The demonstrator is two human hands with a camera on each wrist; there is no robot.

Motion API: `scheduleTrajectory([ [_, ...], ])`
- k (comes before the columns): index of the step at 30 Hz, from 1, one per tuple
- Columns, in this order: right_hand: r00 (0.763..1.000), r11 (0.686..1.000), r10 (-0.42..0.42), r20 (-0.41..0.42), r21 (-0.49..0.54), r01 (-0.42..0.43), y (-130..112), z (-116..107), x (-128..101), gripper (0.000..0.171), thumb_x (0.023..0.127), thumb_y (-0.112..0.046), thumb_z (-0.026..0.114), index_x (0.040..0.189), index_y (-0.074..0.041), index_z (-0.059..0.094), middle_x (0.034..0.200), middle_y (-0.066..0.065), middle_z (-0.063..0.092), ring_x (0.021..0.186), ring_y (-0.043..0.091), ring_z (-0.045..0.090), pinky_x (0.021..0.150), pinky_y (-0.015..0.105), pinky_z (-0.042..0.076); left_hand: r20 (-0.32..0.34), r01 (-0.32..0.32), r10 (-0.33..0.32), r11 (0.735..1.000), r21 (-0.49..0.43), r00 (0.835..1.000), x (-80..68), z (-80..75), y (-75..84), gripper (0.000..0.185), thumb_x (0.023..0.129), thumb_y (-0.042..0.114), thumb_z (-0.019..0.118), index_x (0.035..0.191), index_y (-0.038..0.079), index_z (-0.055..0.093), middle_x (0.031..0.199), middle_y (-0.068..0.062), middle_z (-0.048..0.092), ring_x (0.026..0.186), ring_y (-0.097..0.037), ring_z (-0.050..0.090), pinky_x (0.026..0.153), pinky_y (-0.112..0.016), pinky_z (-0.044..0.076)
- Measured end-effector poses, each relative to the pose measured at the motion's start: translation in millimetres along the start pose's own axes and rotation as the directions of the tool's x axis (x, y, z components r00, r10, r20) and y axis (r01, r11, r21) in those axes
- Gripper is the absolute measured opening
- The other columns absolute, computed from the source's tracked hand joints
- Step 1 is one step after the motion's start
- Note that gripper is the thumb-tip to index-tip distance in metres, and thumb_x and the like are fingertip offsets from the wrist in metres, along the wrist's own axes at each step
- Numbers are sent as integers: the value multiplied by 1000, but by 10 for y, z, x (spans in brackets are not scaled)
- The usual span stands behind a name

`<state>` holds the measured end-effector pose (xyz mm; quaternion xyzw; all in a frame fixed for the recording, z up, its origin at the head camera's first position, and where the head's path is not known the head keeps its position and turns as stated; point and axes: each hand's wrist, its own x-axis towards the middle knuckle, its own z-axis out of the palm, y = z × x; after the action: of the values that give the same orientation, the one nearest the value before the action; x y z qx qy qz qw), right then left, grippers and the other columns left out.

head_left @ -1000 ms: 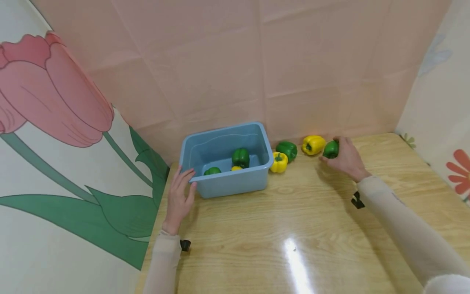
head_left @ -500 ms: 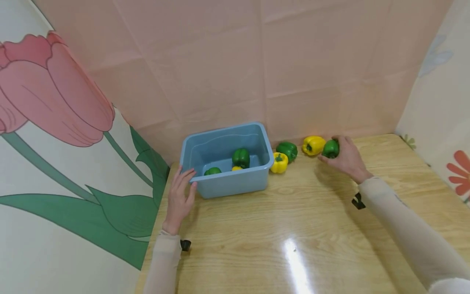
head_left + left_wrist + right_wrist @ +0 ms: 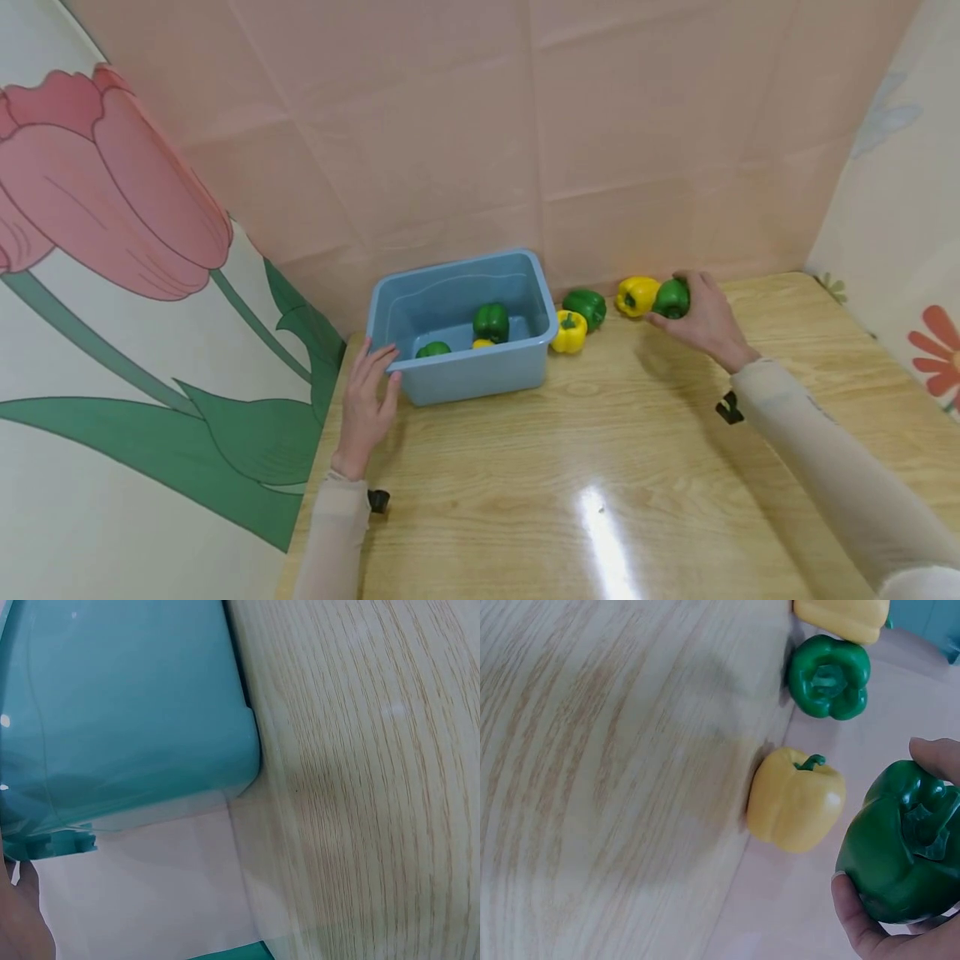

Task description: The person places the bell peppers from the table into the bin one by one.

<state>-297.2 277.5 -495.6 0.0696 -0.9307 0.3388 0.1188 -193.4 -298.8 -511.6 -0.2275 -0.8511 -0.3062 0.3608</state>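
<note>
Left wrist view is mostly blue bin [image 3: 127,712] wall and wood grain; only a sliver of left hand [image 3: 22,915] at the bottom-left edge, fingers not visible there. Right wrist view cuts off the right hand [image 3: 900,930] apart from fingertips around the green pepper [image 3: 900,847]. Third item inside the bin is a yellow scrap behind a green one, hard to identify.

Versus a second ago: the right hand [image 3: 701,321] has lifted the green pepper [image 3: 670,297] slightly up and left, now just beside the yellow pepper [image 3: 637,295] by the wall. Left hand [image 3: 367,400] unchanged, fingers relaxed and straight against the bin [image 3: 465,371] front-left corner, not grasping.

Right hand fingers curl round the green pepper, gripping it off the surface [image 3: 570,483].

Peppers are glossy and lobed, bin is smooth plastic with rounded corners, surface is lacquered light wood with glare
</note>
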Motion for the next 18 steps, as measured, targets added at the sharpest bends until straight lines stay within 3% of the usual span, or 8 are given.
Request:
scheduleTrajectory([
  [18, 998, 997, -52, -44, 49, 54, -235, -19, -42, 88, 88, -41, 88, 149, 5, 45, 142, 34, 46, 114, 49, 53, 86, 66, 55, 14, 21, -21, 999, 34, 1000, -12, 4, -11, 32, 107, 16, 63, 135, 2, 70, 144, -14, 67, 154, -46, 41, 132, -55, 31],
])
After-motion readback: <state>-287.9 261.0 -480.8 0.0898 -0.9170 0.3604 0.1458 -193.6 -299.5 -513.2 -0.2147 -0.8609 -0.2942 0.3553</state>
